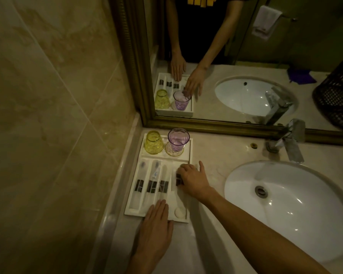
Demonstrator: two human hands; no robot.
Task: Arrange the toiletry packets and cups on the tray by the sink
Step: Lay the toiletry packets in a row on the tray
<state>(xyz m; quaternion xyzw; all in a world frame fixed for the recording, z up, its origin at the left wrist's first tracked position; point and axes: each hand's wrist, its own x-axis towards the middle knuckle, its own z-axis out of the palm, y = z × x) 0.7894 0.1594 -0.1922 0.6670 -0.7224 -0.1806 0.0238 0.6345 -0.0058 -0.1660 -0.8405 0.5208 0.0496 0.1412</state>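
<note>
Head view shows most of the job looks done: the white rectangular compartmented tray [136,211] sits on the marble counter, left of the white oval sink basin [285,210], against the wall. In its far compartment the yellow ribbed glass cup [153,142] stands mouth-down at the left, and the purple ribbed glass cup [178,139] stands upright just right of it on a pale round coaster. Three long clear toiletry packets with dark labels [152,184] lie side by side in the near-left slots. My right hand [192,179] rests palm-down on a fourth dark-labelled packet [178,179] in the right slot, fingers loosely curled over it; whether I'm pinching it I cannot tell. My left hand [155,224] lies flat and spread on the tray's near edge, holding nothing, steadying it. I judge only this last packet needs straightening.
</note>
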